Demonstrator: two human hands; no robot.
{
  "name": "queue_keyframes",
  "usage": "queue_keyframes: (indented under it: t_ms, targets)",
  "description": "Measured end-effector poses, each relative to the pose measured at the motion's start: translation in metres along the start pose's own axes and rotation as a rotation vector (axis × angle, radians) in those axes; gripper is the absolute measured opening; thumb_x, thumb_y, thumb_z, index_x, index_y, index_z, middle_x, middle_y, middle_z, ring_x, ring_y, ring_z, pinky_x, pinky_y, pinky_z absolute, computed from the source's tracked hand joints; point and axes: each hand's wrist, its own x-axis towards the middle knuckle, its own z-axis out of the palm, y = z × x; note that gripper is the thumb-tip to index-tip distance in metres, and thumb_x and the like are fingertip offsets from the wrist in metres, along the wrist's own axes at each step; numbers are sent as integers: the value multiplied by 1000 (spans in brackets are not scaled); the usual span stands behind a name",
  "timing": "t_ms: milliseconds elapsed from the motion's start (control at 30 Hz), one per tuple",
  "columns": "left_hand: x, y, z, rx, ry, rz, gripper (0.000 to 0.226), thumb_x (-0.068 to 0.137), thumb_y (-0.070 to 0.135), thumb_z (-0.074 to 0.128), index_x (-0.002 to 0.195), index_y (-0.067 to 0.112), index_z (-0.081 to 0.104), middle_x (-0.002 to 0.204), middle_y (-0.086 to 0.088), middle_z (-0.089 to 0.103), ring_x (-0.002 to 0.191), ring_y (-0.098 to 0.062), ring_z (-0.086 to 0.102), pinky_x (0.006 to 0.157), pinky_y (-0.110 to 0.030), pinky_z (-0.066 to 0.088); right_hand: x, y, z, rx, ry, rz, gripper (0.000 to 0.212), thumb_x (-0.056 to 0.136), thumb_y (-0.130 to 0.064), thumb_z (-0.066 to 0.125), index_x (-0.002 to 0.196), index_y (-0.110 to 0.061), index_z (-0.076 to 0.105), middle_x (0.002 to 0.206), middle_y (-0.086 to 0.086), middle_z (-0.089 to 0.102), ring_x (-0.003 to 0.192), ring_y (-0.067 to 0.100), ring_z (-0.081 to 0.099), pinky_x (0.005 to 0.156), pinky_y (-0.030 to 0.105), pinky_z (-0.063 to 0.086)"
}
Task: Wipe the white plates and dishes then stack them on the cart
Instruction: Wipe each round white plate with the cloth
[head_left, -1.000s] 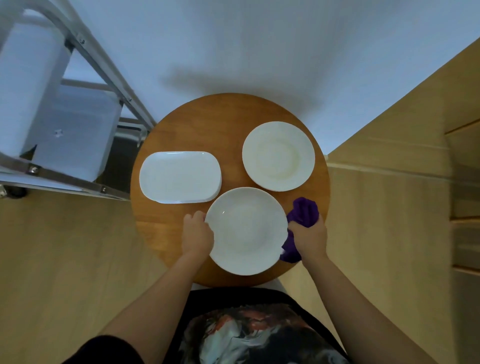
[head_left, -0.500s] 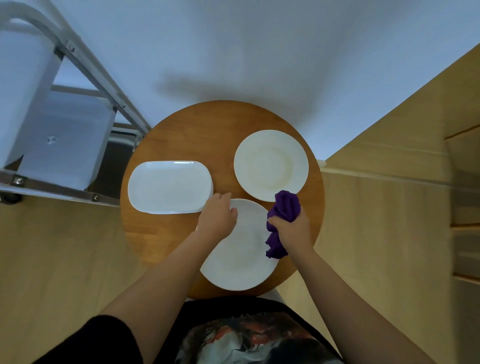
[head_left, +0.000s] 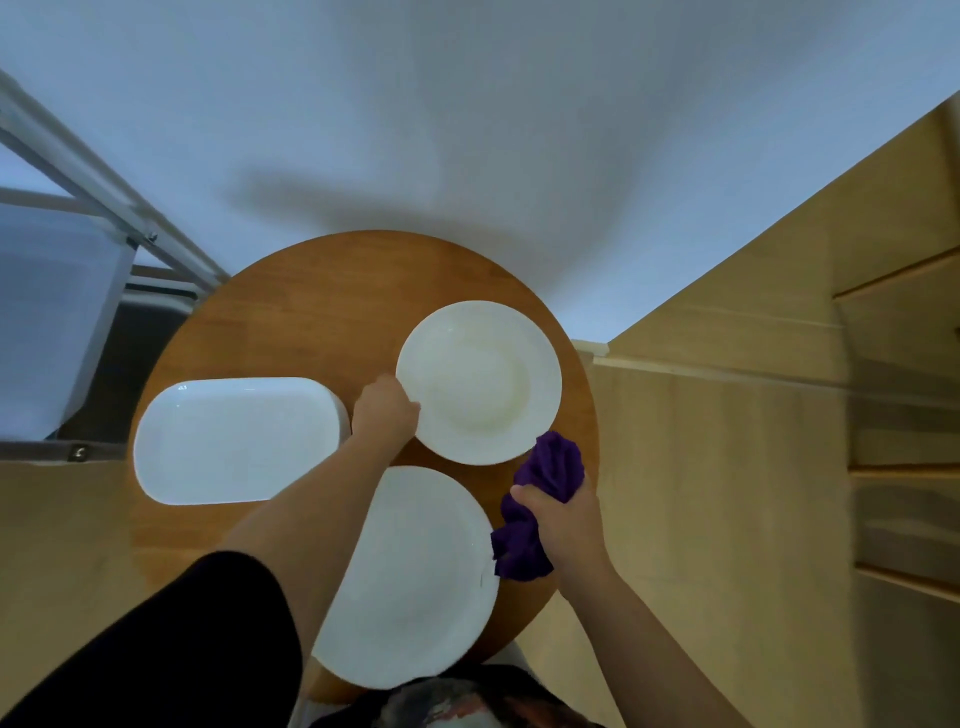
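One hand, the left, had moved from the near plate to pinch the far plate rim; the right stayed clenched on the cloth, so wiping was likely next.

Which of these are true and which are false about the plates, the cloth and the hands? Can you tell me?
1. The right hand holds a crumpled purple cloth. True.
2. The left hand grips the white rectangular dish. False: it is at the rim of the far round white plate.
3. Three white dishes sit on the round wooden table. True.
4. The cloth lies on the near round white plate. False: it is beside that plate, in the hand.
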Motion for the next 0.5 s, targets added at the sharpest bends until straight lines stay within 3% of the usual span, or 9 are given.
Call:
queue_keyframes:
  t_ms: [167, 300, 367, 433, 500]
  targets:
    - [8, 11, -10, -28, -16, -22, 27, 92, 14, 56, 117, 6, 52, 101, -7, 60, 82, -21, 58, 62, -27, 47, 4, 3, -6, 24, 26, 25, 56, 72, -7, 76, 121, -20, 52, 103, 4, 60, 94, 22, 59, 87, 42, 51]
    - [10, 10, -14, -342, 20, -148, 25, 91, 11, 54, 114, 10, 43, 99, -5, 50, 73, -14, 50, 51, -21, 38, 6, -4, -8, 99, 33, 19, 56, 73, -6, 75, 122, -18, 52, 105, 5, 61, 95, 22, 60, 86, 41, 51]
    - [6, 12, -14, -515, 8, -197, 27, 92, 12, 54, 116, 13, 42, 102, -4, 50, 77, -14, 50, 57, -22, 44, 8, -9, -9, 132, 38, 18, 54, 73, -6, 74, 120, -19, 52, 106, 6, 61, 95, 24, 60, 84, 40, 52]
    - [-1, 14, -8, -639, -44, -179, 36, 94, 18, 52, 128, 17, 42, 109, -2, 50, 94, -20, 51, 74, -32, 51, 8, -13, -9, 169, 34, 13, 47, 74, -5, 73, 114, -21, 54, 101, 6, 61, 91, 23, 60, 75, 36, 52]
    - [-8, 17, -2, -706, -43, -144, 38, 97, 33, 47, 132, 19, 44, 115, -2, 53, 100, -20, 50, 82, -37, 48, 7, -17, -8, 200, 39, -3, 45, 74, -4, 72, 110, -23, 53, 97, 4, 60, 88, 22, 60, 69, 31, 50]
